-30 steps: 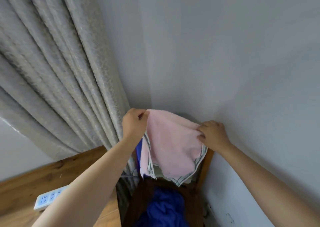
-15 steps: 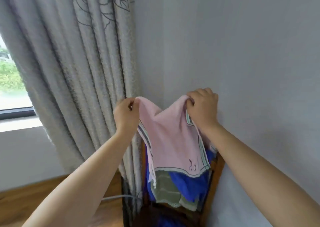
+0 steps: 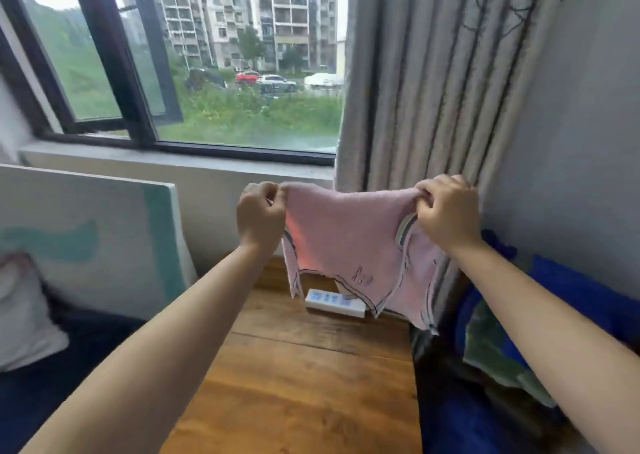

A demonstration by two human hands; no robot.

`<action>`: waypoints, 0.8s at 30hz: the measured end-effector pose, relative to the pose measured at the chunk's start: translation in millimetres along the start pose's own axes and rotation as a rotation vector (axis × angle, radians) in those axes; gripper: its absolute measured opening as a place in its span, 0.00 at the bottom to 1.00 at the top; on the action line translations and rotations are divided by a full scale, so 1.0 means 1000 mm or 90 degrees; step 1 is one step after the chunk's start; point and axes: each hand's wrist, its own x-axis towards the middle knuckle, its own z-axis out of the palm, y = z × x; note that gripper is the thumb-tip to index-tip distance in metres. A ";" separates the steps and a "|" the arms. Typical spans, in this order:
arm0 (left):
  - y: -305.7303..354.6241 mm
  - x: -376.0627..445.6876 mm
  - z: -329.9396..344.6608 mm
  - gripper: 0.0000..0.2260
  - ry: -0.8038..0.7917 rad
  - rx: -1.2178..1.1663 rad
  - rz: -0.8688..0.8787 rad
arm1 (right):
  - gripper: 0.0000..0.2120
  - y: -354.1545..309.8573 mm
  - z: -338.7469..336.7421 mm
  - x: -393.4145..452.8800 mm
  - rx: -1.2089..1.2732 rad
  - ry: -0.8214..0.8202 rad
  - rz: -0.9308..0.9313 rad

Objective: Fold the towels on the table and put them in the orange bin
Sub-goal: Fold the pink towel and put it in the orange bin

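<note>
a wooden table [image 3: 294, 384] of brown planks runs out toward the window wall. a white power strip [image 3: 334, 304] lies flat on the table, near its far edge, toward the far right corner.

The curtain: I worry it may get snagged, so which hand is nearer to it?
Right. The right hand, pinching the pink towel, is up in front of the curtain; the left hand holds the other corner, off to the curtain's left, below the window sill.
</note>
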 end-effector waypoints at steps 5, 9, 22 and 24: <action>-0.062 -0.001 -0.071 0.11 -0.076 0.094 -0.079 | 0.09 -0.063 0.054 -0.031 0.077 -0.165 0.034; -0.125 -0.006 -0.104 0.11 -0.129 0.176 -0.178 | 0.10 -0.107 0.108 -0.060 0.096 -0.298 0.003; -0.242 0.093 -0.108 0.09 -0.076 0.120 -0.294 | 0.07 -0.179 0.258 -0.015 0.238 -0.287 -0.009; -0.255 0.099 -0.114 0.12 -0.093 0.081 -0.288 | 0.07 -0.190 0.268 -0.015 0.269 -0.266 -0.044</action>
